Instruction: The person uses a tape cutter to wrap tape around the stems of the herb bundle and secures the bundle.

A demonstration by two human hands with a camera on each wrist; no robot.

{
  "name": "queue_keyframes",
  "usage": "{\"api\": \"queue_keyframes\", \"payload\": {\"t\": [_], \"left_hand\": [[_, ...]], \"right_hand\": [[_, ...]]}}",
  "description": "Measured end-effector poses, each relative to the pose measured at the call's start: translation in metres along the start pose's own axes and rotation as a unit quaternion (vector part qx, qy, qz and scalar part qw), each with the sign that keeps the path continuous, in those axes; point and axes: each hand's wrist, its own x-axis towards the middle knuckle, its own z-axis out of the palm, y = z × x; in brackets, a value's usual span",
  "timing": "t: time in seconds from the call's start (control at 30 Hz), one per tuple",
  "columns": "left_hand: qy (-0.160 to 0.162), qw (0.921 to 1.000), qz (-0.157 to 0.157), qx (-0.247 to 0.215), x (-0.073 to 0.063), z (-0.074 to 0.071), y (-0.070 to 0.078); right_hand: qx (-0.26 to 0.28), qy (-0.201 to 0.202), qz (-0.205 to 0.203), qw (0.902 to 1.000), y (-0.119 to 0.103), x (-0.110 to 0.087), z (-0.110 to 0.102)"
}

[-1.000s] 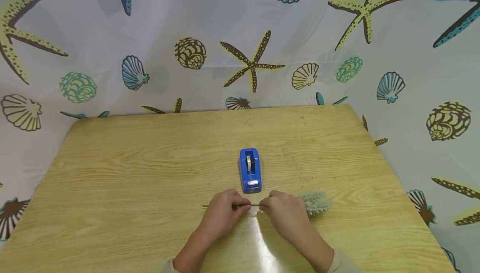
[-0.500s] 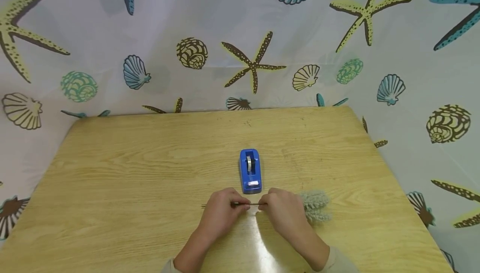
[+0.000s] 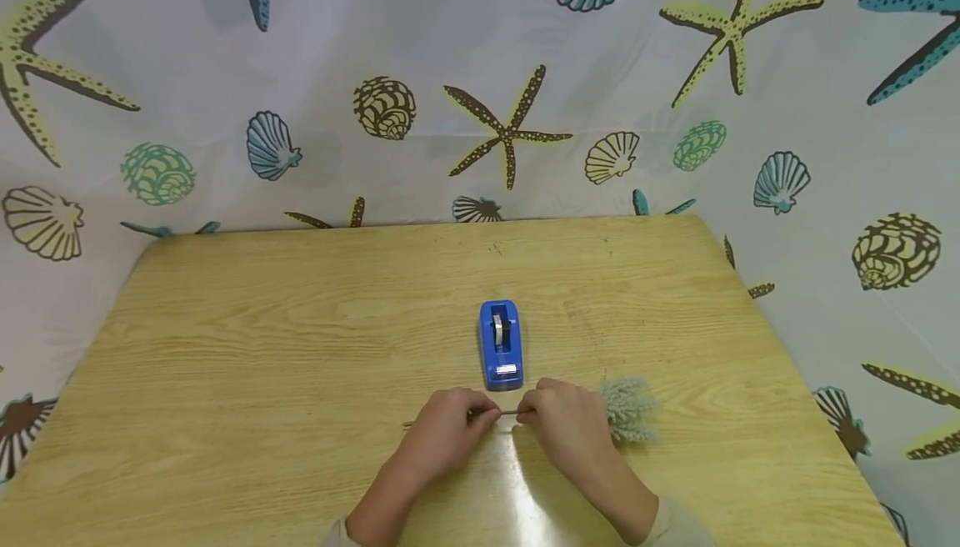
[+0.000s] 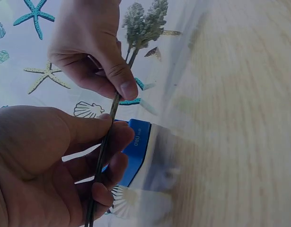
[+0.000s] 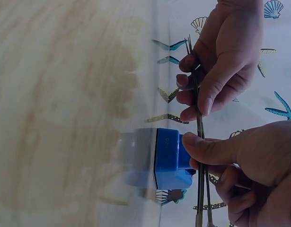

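A few thin dark stems with pale grey-green fuzzy heads, like sprigs of artificial flowers (image 3: pixel 631 410), lie level across the front of me in the head view. My left hand (image 3: pixel 444 432) pinches the stems (image 4: pixel 105 144) between thumb and fingers, and their bare ends poke out past its left side. Close by on the right, my right hand (image 3: pixel 567 424) pinches the same stems below the heads. Only a short stretch of stem shows between the two hands. Just beyond them stands a blue tape dispenser (image 3: pixel 501 355), apart from both hands.
The wooden table (image 3: pixel 300 313) runs out to both sides and behind the dispenser. White cloth (image 3: pixel 420 172) printed with starfish and shells hangs along the table's back and right edges.
The fuzzy heads have turned and shifted, now bunched together beside my right hand. My left hand has dipped slightly toward me, and the bare stem ends sit lower. The dispenser stays put.
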Motion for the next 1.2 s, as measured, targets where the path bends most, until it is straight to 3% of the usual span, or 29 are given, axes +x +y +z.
{"api": "queue_keyframes", "payload": {"t": [0.33,0.57,0.83,1.0,1.2], "left_hand": [[0.056,0.9981,0.016,0.020,0.0023,0.0041,0.0031],[0.063,0.9976,0.019,0.022,0.0020,0.0047,0.0022],[0.071,0.9970,0.016,0.028,0.0032,0.0035,0.0025],[0.073,0.9968,0.018,0.027,0.0047,0.0033,0.0031],[0.064,0.9977,0.015,0.013,0.0065,0.0042,0.0034]], "right_hand": [[0.013,0.015,0.009,0.9998,0.0003,0.0017,0.0038],[0.012,-0.007,0.010,0.9999,0.0001,0.0023,0.0032],[-0.060,-0.052,-0.040,0.9960,0.0023,0.0003,-0.0026],[-0.061,-0.072,-0.026,0.9953,0.0034,0.0024,-0.0050],[-0.044,-0.055,-0.012,0.9974,0.0060,0.0028,-0.0050]]}}
